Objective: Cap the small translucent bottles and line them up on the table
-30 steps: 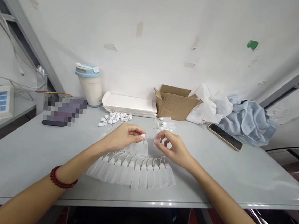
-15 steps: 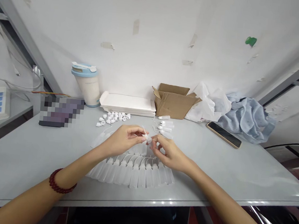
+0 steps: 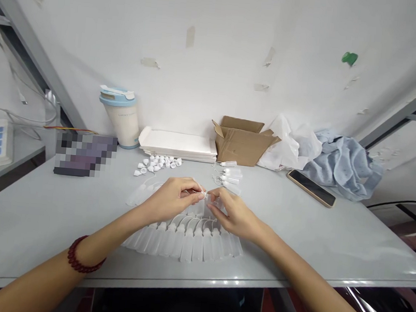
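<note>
My left hand (image 3: 175,198) is closed in a pinch on a small white loop strap at the neck of a clear plastic tube (image 3: 214,201). The tube's body lies between the thumb and fingers of my right hand (image 3: 237,214), partly hidden by them. Both hands meet above the table, fingertips almost touching. Just below them, a fanned row of translucent tubes (image 3: 187,246) with thin looped straps lies flat. More tubes (image 3: 138,194) lie behind my left hand, partly covered. A cluster of small white caps (image 3: 161,162) and a few capped tubes (image 3: 231,179) sit beyond the hands.
Along the wall stand a blue-lidded cup (image 3: 122,119), a stack of white trays (image 3: 179,146), an open cardboard box (image 3: 243,147), a white plastic bag (image 3: 289,143) and a blue cloth (image 3: 345,165). A phone (image 3: 311,188) lies at right, and a blurred dark item (image 3: 84,157) at left.
My fingers have shifted slightly around the tube, and the right fingers are a little more extended along it. Everything on the table stays in place.
</note>
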A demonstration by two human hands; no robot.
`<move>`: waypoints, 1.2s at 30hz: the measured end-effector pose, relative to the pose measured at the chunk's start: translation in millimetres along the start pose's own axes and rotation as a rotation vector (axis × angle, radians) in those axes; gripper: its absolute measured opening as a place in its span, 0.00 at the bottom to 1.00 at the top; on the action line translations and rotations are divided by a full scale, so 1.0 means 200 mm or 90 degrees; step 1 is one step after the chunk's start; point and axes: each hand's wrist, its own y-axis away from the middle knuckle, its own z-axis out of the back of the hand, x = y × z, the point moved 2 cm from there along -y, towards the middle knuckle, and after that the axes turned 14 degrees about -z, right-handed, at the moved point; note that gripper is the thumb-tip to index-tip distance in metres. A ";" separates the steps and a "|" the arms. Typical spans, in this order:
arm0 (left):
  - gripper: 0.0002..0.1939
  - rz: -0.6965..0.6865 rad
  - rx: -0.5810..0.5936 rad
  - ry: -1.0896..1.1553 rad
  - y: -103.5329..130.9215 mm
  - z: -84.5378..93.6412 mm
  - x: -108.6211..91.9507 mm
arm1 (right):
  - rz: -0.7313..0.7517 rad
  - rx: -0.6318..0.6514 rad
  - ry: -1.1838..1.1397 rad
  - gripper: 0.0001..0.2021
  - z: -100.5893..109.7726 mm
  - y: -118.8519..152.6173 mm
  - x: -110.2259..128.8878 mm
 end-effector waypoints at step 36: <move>0.09 -0.019 -0.025 0.090 0.00 0.00 -0.03 | -0.238 0.295 -0.682 0.14 0.02 -0.02 0.01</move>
